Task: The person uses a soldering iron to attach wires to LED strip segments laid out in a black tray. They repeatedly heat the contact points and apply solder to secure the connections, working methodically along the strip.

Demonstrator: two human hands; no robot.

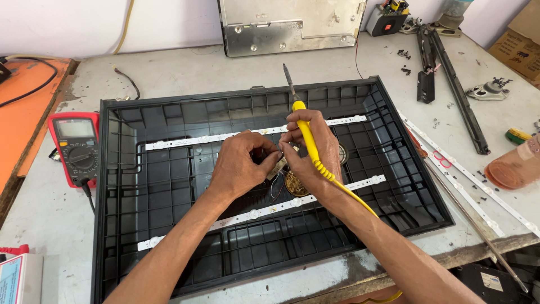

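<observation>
Yellow-handled soldering iron (306,132) held in right hand (315,157), fingers wrapped round handle, tip aimed far/up-left, coiled yellow cord (337,183) trailing back along right forearm toward near-right. Left hand (239,166) just left of it, fingertips pressed together w/ right fingertips on a small part (279,163) at centre; too small to tell what exactly. Thin wires under hands, beside a round brass-coloured tin (295,184) touching near side of right hand.

All above a black ribbed plastic back panel (146,186) lying flat on grey surface (185,70), filling mid-scene. Three white LED strips inside panel: far strip (185,141), near strip (247,215) running diag. under hands, short piece (363,183) at right.

Left of panel: red multimeter (76,147), black lead plugged in near end. Far centre: metal chassis plate (289,25) leaning at wall. Far right: black bracket bars (450,79), loose screws scattered nearby. Right edge: more white strips (478,194) and thin metal rod (478,228) off panel, orange-brown cylinder (514,166) near them. Orange board (25,118) at far left, apart from panel.
</observation>
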